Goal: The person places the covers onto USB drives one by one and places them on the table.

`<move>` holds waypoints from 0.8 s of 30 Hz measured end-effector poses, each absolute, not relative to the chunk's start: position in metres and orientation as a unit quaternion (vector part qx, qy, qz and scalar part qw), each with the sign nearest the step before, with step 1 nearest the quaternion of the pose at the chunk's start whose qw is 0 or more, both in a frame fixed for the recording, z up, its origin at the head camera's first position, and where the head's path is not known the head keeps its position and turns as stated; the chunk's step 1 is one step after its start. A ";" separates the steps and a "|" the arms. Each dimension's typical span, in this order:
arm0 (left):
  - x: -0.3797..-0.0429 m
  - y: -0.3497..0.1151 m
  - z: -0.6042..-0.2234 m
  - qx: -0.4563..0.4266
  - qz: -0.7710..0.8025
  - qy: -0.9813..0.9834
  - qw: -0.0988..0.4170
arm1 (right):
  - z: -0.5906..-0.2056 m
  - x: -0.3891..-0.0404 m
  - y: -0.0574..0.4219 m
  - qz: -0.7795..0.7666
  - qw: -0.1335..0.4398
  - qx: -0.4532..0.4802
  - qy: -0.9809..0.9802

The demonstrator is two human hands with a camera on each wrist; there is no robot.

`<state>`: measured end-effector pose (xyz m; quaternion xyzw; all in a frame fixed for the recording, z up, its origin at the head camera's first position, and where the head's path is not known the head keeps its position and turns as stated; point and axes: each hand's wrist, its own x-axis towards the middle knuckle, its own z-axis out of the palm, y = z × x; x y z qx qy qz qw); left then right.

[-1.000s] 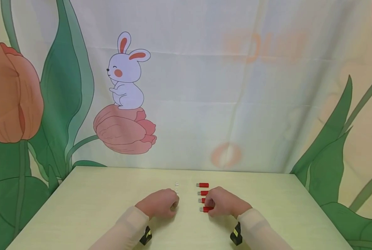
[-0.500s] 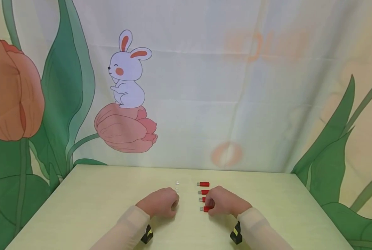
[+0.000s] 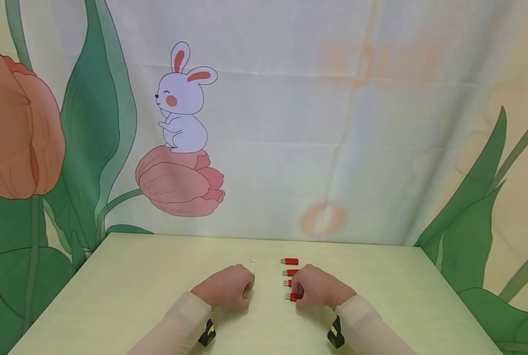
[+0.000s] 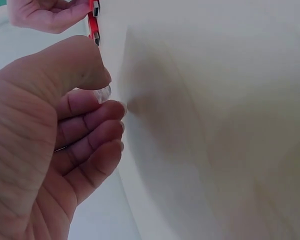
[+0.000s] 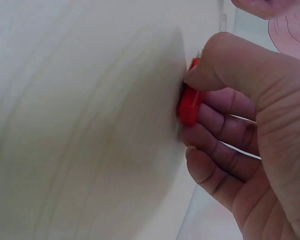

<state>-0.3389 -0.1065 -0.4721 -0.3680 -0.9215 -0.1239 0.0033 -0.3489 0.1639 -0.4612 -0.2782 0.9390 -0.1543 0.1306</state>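
Observation:
My left hand (image 3: 230, 287) has its fingers bent, and in the left wrist view it pinches a small clear plastic cap (image 4: 103, 94) between thumb and index finger, low by the tabletop. Across from it, my right hand (image 3: 319, 287) holds the nearest red USB stick (image 5: 191, 102) between thumb and fingers. That stick's metal plug points left, towards the left hand. Beyond it lie another red USB stick (image 3: 287, 283), partly hidden by the right hand, a further red one (image 3: 290, 272), and the farthest red USB stick (image 3: 289, 261), fully visible.
Past the left knuckles, small clear caps (image 3: 252, 259) lie in a column on the pale tabletop (image 3: 157, 276). A cloth backdrop (image 3: 264, 148) printed with a rabbit and tulips hangs behind the table. Black devices with yellow marks (image 3: 336, 333) sit at both wrists.
The head view shifts slightly. Both hands keep their places and their holds over the table.

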 end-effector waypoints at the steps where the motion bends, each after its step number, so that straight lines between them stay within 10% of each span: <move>1: -0.339 -0.107 -0.471 -0.368 -0.131 -0.921 0.000 | -0.462 -0.349 0.164 -0.152 0.130 -0.276 0.940; 24: -0.340 -0.119 -0.470 -0.352 -0.292 -0.888 -0.040 | -0.452 -0.344 0.174 -0.220 0.073 -0.312 0.922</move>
